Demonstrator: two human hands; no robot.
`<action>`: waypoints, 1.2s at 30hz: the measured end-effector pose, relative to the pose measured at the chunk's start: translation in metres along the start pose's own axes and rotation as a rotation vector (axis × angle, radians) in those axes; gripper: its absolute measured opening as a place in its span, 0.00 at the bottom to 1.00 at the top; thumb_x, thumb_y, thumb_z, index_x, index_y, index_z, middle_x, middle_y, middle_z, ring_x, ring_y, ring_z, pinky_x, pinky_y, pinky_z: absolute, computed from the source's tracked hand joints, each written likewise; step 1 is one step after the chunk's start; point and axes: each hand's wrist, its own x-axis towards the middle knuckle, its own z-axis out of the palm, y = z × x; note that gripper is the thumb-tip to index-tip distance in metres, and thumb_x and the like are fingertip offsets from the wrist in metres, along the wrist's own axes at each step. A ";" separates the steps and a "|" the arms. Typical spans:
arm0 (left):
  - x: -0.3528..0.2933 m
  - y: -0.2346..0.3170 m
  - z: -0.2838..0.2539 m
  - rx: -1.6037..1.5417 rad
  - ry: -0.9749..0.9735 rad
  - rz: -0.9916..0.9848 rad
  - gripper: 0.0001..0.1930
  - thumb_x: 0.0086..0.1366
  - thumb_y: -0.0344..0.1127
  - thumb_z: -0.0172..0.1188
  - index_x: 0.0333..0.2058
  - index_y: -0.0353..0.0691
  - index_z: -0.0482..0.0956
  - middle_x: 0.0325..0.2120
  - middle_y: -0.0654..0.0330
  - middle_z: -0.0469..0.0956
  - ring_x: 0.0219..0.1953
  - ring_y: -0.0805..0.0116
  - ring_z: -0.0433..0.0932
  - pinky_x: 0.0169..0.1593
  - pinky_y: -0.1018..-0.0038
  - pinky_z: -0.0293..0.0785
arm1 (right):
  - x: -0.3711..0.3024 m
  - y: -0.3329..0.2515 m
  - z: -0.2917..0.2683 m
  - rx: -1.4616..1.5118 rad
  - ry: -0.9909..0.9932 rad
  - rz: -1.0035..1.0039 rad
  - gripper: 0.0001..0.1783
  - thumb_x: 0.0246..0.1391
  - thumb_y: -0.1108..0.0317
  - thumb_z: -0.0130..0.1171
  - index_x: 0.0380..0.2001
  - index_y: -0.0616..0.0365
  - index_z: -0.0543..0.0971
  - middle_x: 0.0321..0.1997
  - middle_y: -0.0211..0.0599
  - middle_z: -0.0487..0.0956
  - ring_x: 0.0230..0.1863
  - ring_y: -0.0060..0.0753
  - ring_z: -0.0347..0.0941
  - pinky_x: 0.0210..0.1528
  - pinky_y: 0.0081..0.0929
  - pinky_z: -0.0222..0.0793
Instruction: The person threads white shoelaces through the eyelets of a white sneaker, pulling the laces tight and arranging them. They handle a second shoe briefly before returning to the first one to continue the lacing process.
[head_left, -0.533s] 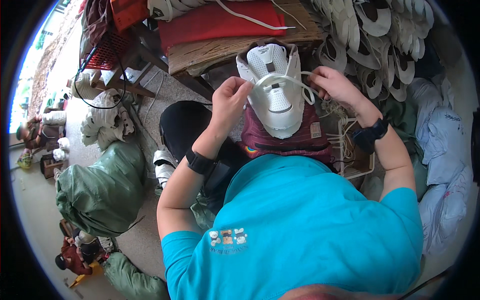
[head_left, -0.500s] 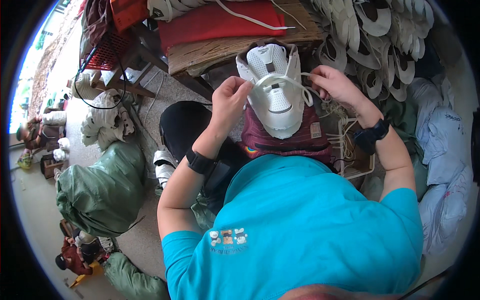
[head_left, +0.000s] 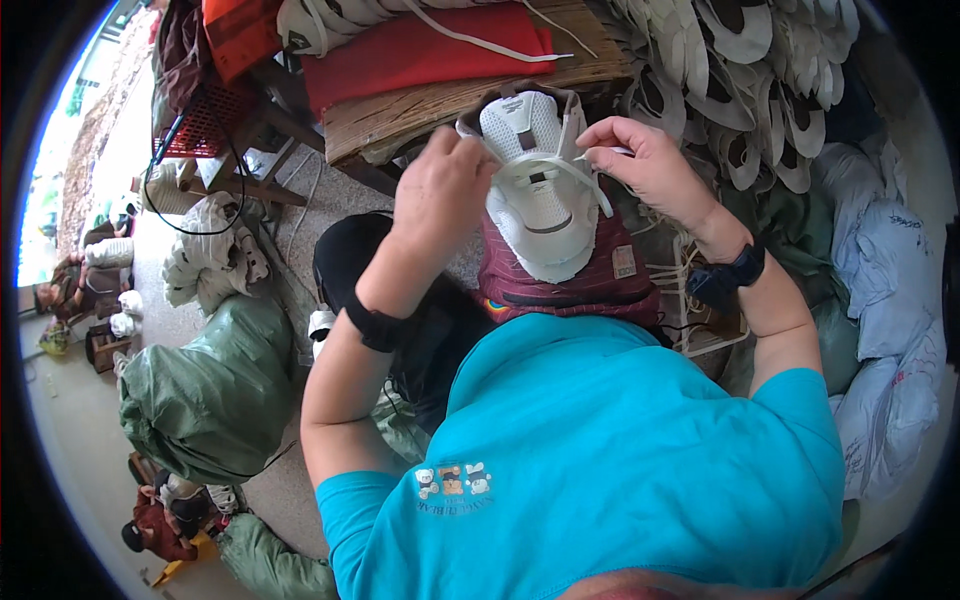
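Observation:
A white shoe upper (head_left: pixel 545 228) lies toe toward me on a maroon pinstriped cloth (head_left: pixel 510 262) over my lap. A white shoelace (head_left: pixel 585 180) crosses it below the tongue and loops down on the right side. My right hand (head_left: pixel 645 168) pinches one stretch of this lace between thumb and fingers, just off the upper's right edge. At the upper's left edge, my left hand (head_left: pixel 435 195) is closed, slightly blurred, where the lace runs into its fingertips. The back of that hand hides most of its grip.
A wooden bench (head_left: pixel 400 115) with a red cloth (head_left: pixel 420 60) and another laced shoe stands ahead. Many white shoe parts (head_left: pixel 740 80) hang at the far right. Pale blue sacks (head_left: pixel 890 290) line the right side; a green sack (head_left: pixel 210 385) sits left. Other people (head_left: pixel 160 520) work far left.
My left hand has turned and moved a little left and up. My right hand has shifted slightly left and up, and the lace loop on the right has become smaller.

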 end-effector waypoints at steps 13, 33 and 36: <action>0.032 -0.030 -0.009 -0.196 -0.367 0.017 0.12 0.60 0.41 0.65 0.31 0.35 0.84 0.36 0.54 0.71 0.37 0.59 0.76 0.42 0.67 0.74 | 0.006 0.004 0.017 -0.315 0.121 -0.185 0.04 0.60 0.73 0.60 0.36 0.62 0.79 0.34 0.28 0.80 0.37 0.15 0.75 0.40 0.18 0.71; 0.048 0.010 0.026 -0.578 0.025 -0.124 0.10 0.68 0.36 0.60 0.38 0.33 0.79 0.25 0.68 0.72 0.28 0.78 0.69 0.32 0.80 0.67 | 0.027 -0.023 0.013 -0.652 0.050 -0.068 0.10 0.47 0.61 0.58 0.23 0.58 0.76 0.21 0.44 0.76 0.25 0.47 0.75 0.29 0.37 0.67; 0.046 0.013 0.027 -0.276 -0.083 -0.025 0.08 0.59 0.35 0.63 0.36 0.40 0.83 0.34 0.54 0.76 0.36 0.57 0.78 0.40 0.65 0.76 | 0.029 -0.021 0.011 -0.665 0.049 -0.023 0.10 0.46 0.62 0.58 0.24 0.58 0.76 0.22 0.45 0.77 0.26 0.49 0.75 0.29 0.38 0.68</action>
